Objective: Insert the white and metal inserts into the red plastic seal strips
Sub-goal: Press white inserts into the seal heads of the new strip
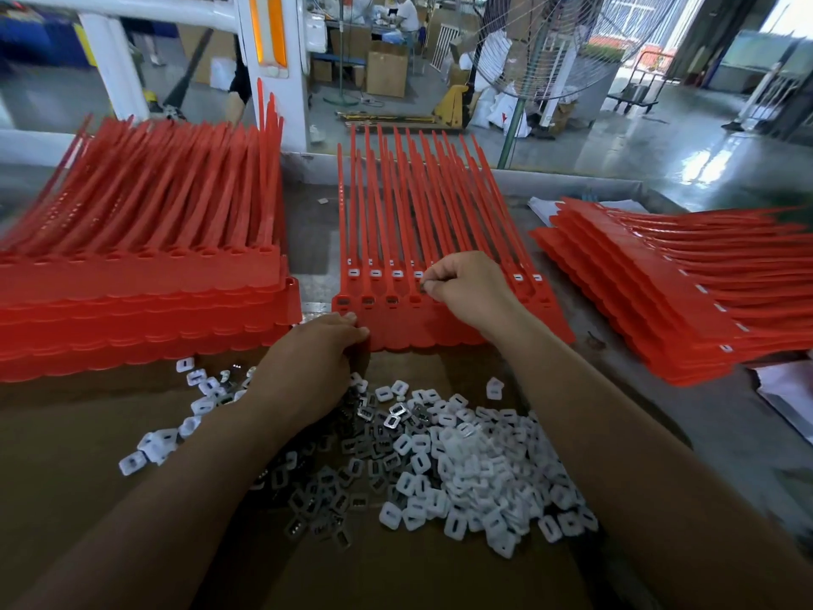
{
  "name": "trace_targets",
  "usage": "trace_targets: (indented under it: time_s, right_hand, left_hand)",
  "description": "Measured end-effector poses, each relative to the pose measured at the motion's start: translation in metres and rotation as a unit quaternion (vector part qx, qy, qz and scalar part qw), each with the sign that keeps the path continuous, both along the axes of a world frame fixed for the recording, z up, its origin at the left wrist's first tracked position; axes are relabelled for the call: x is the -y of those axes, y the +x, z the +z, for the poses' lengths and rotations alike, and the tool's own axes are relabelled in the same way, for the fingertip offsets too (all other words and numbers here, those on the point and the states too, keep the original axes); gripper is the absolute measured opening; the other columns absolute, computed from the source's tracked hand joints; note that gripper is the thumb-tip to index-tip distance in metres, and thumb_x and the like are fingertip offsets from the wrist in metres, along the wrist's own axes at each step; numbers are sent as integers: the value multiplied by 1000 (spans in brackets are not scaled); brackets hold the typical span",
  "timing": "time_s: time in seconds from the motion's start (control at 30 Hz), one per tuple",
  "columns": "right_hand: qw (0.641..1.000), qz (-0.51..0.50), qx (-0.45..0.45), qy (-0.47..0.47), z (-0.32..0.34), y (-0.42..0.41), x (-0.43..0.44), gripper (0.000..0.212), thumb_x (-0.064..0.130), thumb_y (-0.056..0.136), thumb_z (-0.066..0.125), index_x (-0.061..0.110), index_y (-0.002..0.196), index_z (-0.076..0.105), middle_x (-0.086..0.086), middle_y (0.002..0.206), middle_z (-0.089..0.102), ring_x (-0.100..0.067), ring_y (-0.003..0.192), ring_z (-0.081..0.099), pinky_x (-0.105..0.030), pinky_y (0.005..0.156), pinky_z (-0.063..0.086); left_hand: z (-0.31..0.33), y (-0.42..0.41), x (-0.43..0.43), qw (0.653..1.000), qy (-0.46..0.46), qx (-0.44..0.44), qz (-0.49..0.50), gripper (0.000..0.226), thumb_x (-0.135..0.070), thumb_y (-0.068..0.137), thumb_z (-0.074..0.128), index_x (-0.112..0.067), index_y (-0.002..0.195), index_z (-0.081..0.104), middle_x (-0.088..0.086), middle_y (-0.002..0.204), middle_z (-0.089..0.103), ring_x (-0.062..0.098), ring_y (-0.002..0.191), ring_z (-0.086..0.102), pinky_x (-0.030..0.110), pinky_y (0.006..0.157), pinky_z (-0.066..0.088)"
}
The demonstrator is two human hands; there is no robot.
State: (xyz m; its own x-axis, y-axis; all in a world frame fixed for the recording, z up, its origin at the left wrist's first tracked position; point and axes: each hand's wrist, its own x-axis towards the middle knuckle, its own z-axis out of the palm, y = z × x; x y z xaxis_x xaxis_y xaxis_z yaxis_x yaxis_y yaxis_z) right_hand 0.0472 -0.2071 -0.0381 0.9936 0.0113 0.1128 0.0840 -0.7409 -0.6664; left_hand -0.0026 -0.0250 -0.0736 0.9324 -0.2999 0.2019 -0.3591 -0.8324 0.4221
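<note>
— While the right hand (466,286) hangs over the middle stack of red seal strips (440,332), look what hems it in: a tall left stack (145,301) just past the left hand (316,358), and a fanned right stack (660,301) well out on the right hand's outer side.

— And under the wrists?

— Loose parts on a cardboard sheet (79,455). White inserts (484,482) are heaped under the right forearm. Grey metal inserts (325,490) lie between the two forearms, and a few whites are scattered outside the left wrist.

— Anything blocking the view?

— The right hand itself covers several strip heads. Left of it, four heads show seated white pieces (375,272); right of it, two more.

— Its grip?

— Knuckles up, fingers curled, thumb and forefinger pinching one small metal insert (423,287) at the row of heads. Whether it touches the strip, I cannot tell.

— The left hand?

— Palm down, wrist low over the parts, fingertips against the near left corner of the middle stack. Clamping the edge or only pressing it, I cannot tell.

— Far side?

— Beyond the fingertips the strip tails rise, and behind them stand a pedestal fan (550,46) and a yellow pallet jack (453,105).
</note>
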Motion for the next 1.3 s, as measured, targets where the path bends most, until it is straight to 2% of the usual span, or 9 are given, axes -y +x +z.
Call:
trace_targets:
  time_s: [0.07,0.2,0.43,0.67,0.77,0.87,1.0,1.2,1.3]
  right_hand:
    - [1000,1,-9,-4,-4,4,-6,14,7,87,57,6,91,71,2,99,67,-9,87,59,-15,68,42]
    - [999,-1,-26,-48,-9,9,-9,18,8,88,55,5,95,72,-6,107,68,-16,102,60,-24,88,44]
    - [997,-1,-55,-50,-10,10,-6,18,9,88,55,7,93,72,-3,103,69,-6,83,55,-21,73,43]
    - [996,-3,-65,-56,-11,10,-9,17,10,87,55,12,86,72,-1,101,69,-14,97,60,-26,81,45]
    - [998,-23,-51,-40,-14,11,-9,19,10,85,57,24,74,63,3,97,65,-14,94,56,-30,84,45]
    - [997,-47,-46,-32,-18,14,-8,6,14,85,58,20,85,58,5,94,55,-12,90,49,-30,77,42]
    - [997,-45,-50,-46,-18,15,-8,11,16,85,58,12,95,62,1,98,58,-17,94,53,-32,78,44]
    - [997,14,-57,-59,-5,5,-5,8,14,85,62,14,91,68,1,108,61,-10,98,52,-22,79,37]
    - [998,45,-28,-36,4,-9,-3,7,16,85,62,22,82,59,9,97,54,-4,90,47,-18,74,34]
  left_hand:
    - [0,0,0,1000,3,4,-1,53,3,82,41,-19,130,49,-2,143,38,11,133,30,19,106,19]
    - [1,-2,1,1000,5,3,-1,53,3,82,41,-19,130,49,-1,143,37,12,133,31,20,106,19]
    - [3,-4,1,1000,8,8,-3,52,3,83,41,-18,129,49,-1,143,38,12,132,32,19,105,21]
    - [4,-5,2,1000,13,3,-1,52,3,84,40,-18,130,48,-2,144,37,12,133,30,20,105,20]
    - [4,-4,3,1000,14,0,0,51,2,84,40,-18,130,48,-2,144,36,12,134,29,20,106,20]
    - [4,-3,3,1000,15,-1,0,52,2,83,40,-19,130,48,-2,144,36,12,133,30,20,105,20]
    - [4,-3,3,1000,14,1,-2,52,3,83,40,-18,130,48,-1,144,37,13,133,31,21,106,21]
    - [3,-2,2,1000,13,1,-1,53,3,83,40,-18,130,48,-2,144,37,13,133,30,22,107,20]
    - [2,-1,2,1000,7,0,2,52,2,83,41,-19,129,49,-3,144,37,12,133,30,21,106,20]
